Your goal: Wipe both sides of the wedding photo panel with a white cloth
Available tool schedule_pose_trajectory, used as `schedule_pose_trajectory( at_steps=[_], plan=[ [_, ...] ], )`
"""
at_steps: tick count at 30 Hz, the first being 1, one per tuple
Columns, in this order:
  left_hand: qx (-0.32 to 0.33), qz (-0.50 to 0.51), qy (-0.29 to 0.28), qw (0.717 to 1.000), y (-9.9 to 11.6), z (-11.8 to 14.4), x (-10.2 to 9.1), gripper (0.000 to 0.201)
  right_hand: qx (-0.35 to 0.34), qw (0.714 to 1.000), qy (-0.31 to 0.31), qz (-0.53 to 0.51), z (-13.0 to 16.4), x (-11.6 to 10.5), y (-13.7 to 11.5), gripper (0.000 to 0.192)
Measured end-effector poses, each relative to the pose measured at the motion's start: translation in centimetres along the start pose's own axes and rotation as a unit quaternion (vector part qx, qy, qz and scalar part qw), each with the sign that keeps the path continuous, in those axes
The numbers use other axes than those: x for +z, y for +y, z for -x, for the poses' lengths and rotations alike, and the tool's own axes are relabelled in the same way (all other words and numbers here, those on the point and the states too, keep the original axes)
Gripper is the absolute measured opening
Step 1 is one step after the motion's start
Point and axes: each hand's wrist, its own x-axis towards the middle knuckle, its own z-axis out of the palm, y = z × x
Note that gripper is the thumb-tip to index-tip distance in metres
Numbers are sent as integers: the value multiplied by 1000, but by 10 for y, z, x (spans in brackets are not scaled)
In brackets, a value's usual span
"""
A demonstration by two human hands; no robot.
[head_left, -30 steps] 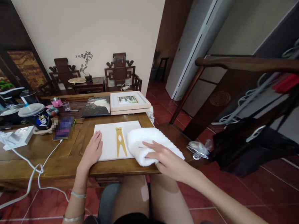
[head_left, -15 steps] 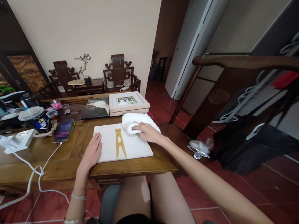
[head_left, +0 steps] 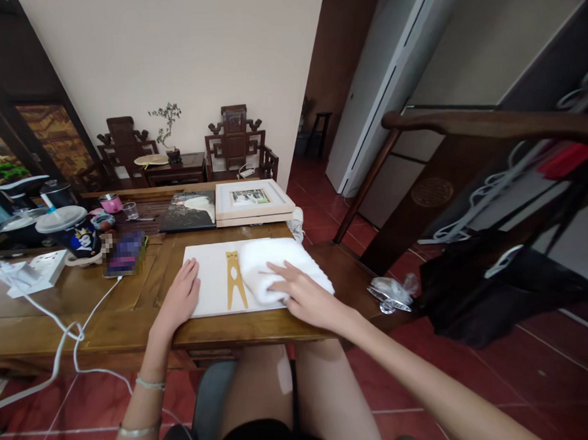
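A flat white board (head_left: 209, 283) lies near the table's front edge. On its face is a tan, long-legged shape with a cat-like head (head_left: 233, 276) and an oval gap in its middle. My left hand (head_left: 180, 295) rests open along the board's left edge, fingers stretched forward. Over the right part of the board lies a folded, fluffy white towel (head_left: 266, 257). My right hand (head_left: 305, 295) grips it from above, fingers bent into the cloth near the board's front right corner. The towel covers that side of the board.
Behind the board lie a dark picture panel (head_left: 188, 211) and a pale framed picture (head_left: 253, 199). To the left are a phone (head_left: 125, 254) on a cable, a lidded cup (head_left: 78, 234) and a white power strip (head_left: 43, 272). A wooden chair (head_left: 434, 167) stands at the right.
My right hand has slid the towel toward me and slightly right, from the board's back right to its front right. My left hand stays on the left edge.
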Motion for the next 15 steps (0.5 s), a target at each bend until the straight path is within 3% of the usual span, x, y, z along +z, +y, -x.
schedule_pose_trajectory(
  at_steps=[4,7,11,15],
  plan=[
    [7,10,7,1000,-1,0,1,53,-27,998,-38,-38,37,-20,-29,58],
    [4,12,6,1000,-2,0,2,54,-26,997,-50,-53,44,-27,-33,59],
    [8,20,10,1000,-4,0,2,53,-10,998,-24,-58,24,-20,-12,59],
    [7,24,9,1000,-5,1,2,53,1,999,1,-53,-21,-4,21,58]
  ],
)
